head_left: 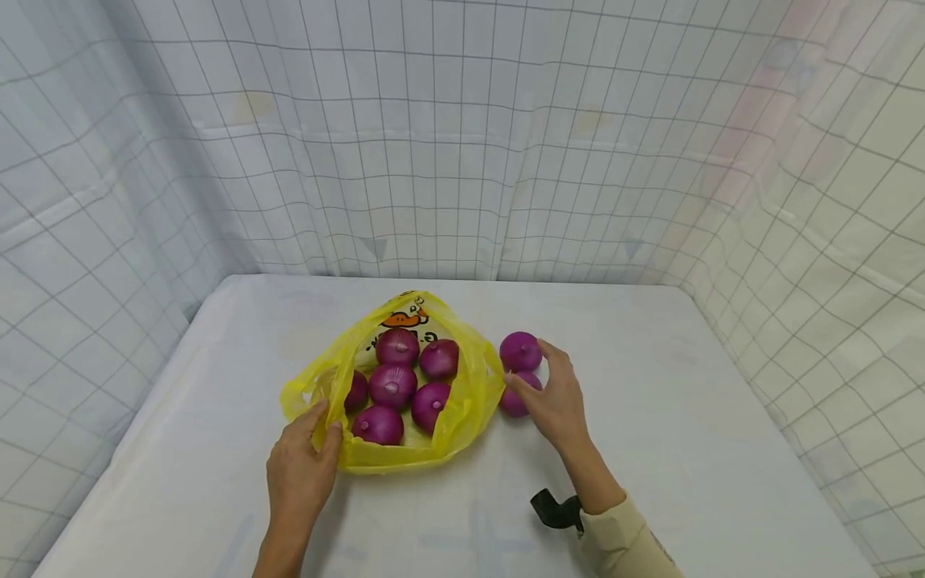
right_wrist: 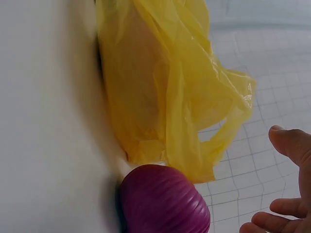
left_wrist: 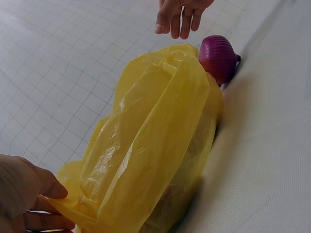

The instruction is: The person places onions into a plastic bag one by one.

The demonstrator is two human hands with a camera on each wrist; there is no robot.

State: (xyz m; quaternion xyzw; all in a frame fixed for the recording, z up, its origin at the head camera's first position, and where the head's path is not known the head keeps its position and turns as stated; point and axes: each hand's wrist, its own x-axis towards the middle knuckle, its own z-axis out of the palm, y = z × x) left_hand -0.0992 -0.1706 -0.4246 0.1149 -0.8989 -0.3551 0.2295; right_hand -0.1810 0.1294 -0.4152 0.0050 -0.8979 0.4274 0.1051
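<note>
A yellow plastic bag (head_left: 473, 405) lies on the table with its mouth facing up and several red onions (head_left: 393, 386) inside. My left hand (head_left: 299, 474) pinches the bag's near left rim between thumb and fingers, as the left wrist view also shows. Just right of the bag sit two more onions, a far one (head_left: 519, 352) and a nearer one (head_left: 511, 403). Over these two hovers my right hand (head_left: 562, 397), thumb and fingers spread apart, holding nothing. In the right wrist view a gap separates that hand (right_wrist: 291, 182) from the onion (right_wrist: 163, 201) beside the bag.
A white cloth covers the table (head_left: 686, 417). Checkered white curtains (head_left: 462, 160) hang at the back and along both sides. A black strap (head_left: 556, 510) shows at the right wrist, by the beige sleeve (head_left: 621, 538).
</note>
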